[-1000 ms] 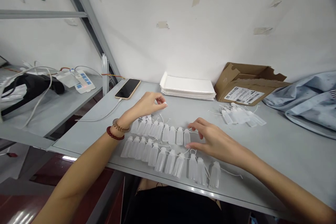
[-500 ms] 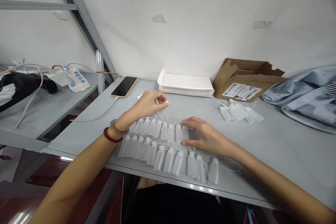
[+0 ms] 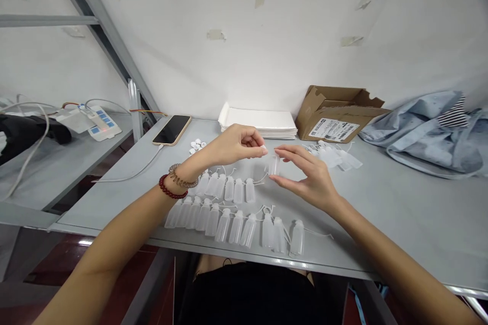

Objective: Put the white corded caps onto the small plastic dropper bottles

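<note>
My right hand (image 3: pixel 308 175) grips a small translucent plastic bottle (image 3: pixel 274 166) between thumb and fingers, raised above the table. Close to the bottle's top, my left hand (image 3: pixel 242 143) pinches a small white cap (image 3: pixel 264 148), mostly hidden by the fingertips. Below both hands lie two rows of similar bottles: a back row (image 3: pixel 229 189) and a front row (image 3: pixel 223 226), with thin white strings among them. One bottle (image 3: pixel 297 238) lies at the right end of the front row. A little pile of white caps (image 3: pixel 197 145) sits behind my left wrist.
A phone (image 3: pixel 172 130) on a charging cable lies at the back left. White envelopes (image 3: pixel 259 122) are stacked against the wall beside a cardboard box (image 3: pixel 337 114). More bottles (image 3: pixel 335 155) lie before the box; blue-grey fabric (image 3: pixel 423 134) is at the right.
My right hand has lifted a bottle from the right end of the back row. My left hand has moved right, toward it. The view has shifted slightly.
</note>
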Demonstrator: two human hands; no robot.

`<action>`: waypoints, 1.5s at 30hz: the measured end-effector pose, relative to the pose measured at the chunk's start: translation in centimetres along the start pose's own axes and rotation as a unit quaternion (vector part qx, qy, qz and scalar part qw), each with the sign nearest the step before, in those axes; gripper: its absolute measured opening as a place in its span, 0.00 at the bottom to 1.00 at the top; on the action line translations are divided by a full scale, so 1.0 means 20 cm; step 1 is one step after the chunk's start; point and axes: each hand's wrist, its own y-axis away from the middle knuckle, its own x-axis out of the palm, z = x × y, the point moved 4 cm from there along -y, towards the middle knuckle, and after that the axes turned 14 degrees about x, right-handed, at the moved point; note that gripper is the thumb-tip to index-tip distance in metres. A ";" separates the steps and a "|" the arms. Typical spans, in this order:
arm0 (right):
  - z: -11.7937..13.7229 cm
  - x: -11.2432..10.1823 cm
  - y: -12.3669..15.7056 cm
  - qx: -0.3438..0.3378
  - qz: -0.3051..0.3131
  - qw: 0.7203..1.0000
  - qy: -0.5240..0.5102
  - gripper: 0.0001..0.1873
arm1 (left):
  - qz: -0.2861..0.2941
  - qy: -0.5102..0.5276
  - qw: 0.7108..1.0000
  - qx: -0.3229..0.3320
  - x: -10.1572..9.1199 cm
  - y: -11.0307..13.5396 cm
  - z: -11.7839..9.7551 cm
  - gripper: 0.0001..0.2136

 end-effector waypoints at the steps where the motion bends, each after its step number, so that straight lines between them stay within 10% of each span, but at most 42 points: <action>1: 0.01 0.00 0.01 -0.018 -0.005 1.000 0.005 0.22 | 0.002 0.005 1.000 0.001 0.02 0.00 -0.01 0.10; 18: 0.10 0.01 0.09 -0.054 0.027 0.998 -0.035 0.27 | 0.024 0.137 0.984 -0.111 0.07 0.10 0.03 0.13; 31: 0.02 0.02 0.05 0.146 0.200 0.921 -0.301 0.18 | 0.097 0.182 0.970 -0.132 0.10 0.12 0.04 0.13; 45: -0.07 0.05 0.04 0.276 0.142 0.918 -0.246 0.17 | 0.044 0.041 0.994 -0.088 0.09 0.11 0.02 0.12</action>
